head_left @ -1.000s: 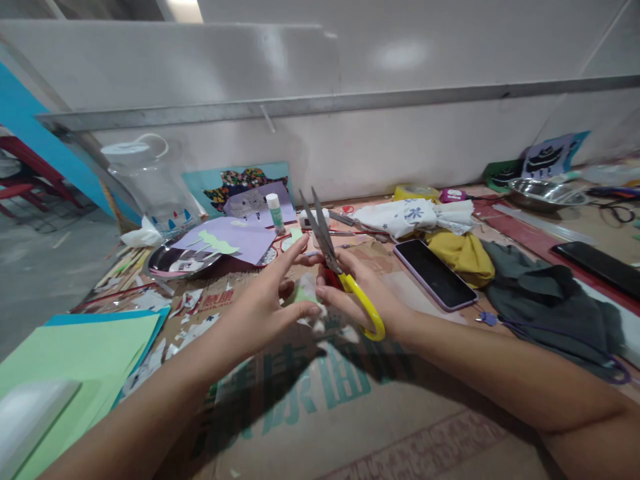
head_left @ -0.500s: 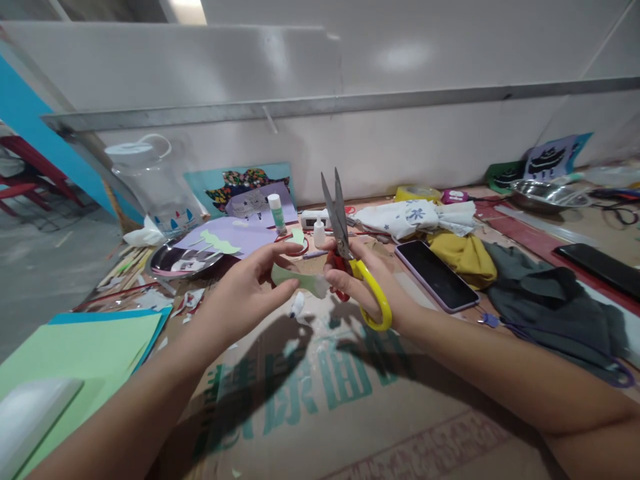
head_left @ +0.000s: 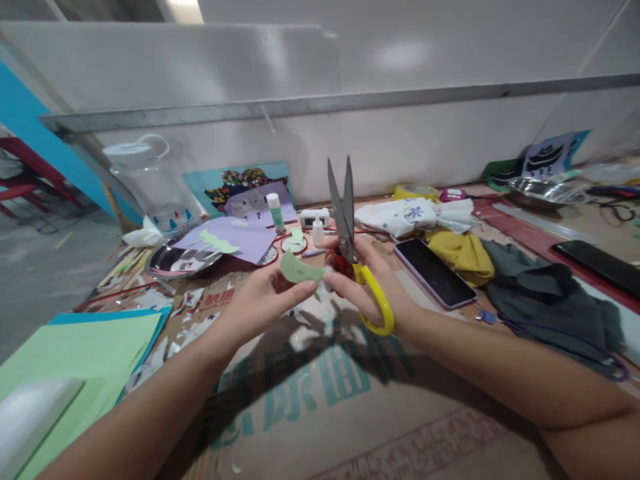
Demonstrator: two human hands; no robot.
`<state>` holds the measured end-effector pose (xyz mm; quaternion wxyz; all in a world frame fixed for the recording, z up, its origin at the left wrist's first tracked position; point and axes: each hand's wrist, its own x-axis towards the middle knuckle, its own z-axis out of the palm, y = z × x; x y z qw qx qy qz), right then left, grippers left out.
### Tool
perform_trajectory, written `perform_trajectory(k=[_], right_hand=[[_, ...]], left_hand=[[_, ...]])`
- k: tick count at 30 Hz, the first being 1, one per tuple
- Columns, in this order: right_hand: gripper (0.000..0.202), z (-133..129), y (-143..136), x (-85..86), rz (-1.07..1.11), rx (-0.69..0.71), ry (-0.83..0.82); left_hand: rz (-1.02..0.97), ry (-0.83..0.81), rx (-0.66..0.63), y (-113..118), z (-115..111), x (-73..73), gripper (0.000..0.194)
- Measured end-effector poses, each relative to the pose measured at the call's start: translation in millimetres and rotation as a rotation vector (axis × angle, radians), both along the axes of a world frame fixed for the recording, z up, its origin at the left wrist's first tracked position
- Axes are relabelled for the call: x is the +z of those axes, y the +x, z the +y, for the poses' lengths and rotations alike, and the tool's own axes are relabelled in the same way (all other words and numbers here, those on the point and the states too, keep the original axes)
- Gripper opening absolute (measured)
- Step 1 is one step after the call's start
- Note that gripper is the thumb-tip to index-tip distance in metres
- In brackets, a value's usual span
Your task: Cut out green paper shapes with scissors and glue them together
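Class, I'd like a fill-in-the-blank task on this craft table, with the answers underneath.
The scissors are in the person's ____ hand.
The curved paper piece at the fingers of the left hand is light ____.
The glue stick has a ____ cap.
A large ____ sheet rests on the metal bowl near the jug.

Missing words: right; green; white; purple.

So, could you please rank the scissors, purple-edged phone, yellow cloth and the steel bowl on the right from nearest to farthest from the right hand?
1. Scissors, held in the right hand.
2. Phone, to its right.
3. Yellow cloth, just past the phone.
4. Bowl, far right, toward the wall.
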<state>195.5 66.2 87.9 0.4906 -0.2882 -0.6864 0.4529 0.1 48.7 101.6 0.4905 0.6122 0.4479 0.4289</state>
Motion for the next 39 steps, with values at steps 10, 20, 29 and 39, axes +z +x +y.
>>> perform_trajectory(k=[10, 20, 29, 39], right_hand=[[0.057, 3, -13, -46.7, 0.125, 0.094, -0.202], [0.063, -21, -14, -55.1, 0.045, 0.204, -0.238], [0.068, -20, -14, -52.8, -0.027, 0.251, -0.214], [0.068, -20, -15, -46.6, -0.035, 0.239, -0.263]], left_hand=[[-0.014, 0.094, 0.23, -19, 4, 9.9, 0.022], [0.143, 0.237, 0.351, -22, -4, 30.1, 0.018], [0.351, 0.362, 0.307, -28, -4, 28.7, 0.018], [0.326, 0.336, 0.301, -23, -6, 25.4, 0.016]])
